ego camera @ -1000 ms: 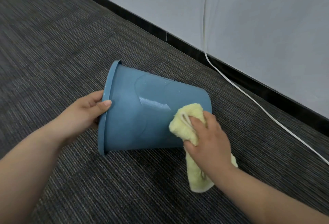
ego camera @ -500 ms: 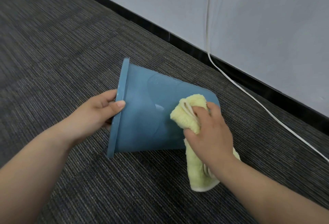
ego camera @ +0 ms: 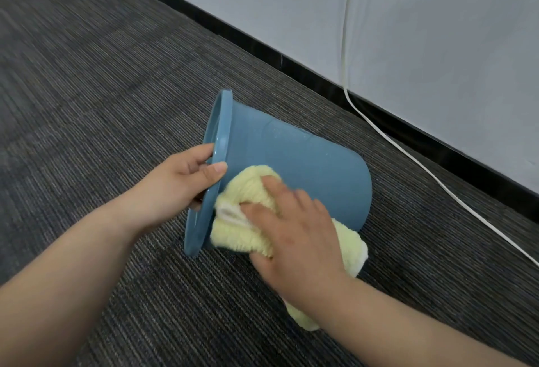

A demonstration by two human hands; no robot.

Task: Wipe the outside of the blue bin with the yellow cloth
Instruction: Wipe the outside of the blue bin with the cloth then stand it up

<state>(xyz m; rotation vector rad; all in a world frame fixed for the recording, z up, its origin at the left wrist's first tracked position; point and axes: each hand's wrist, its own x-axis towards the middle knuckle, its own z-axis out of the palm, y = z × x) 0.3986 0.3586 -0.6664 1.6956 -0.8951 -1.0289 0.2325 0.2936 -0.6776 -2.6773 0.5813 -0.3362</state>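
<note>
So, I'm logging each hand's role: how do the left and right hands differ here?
The left hand grips the blue bin at its rim; the right hand presses the yellow cloth flat on the bin's side. Left looks sharp, right blurred. Both are bare.

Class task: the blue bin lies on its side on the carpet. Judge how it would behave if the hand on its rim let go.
The bin would probably roll, since its round wall rests on the carpet. It looks light: the left hand steadies it by the rim alone. The cloth under the right hand might slow it.
</note>
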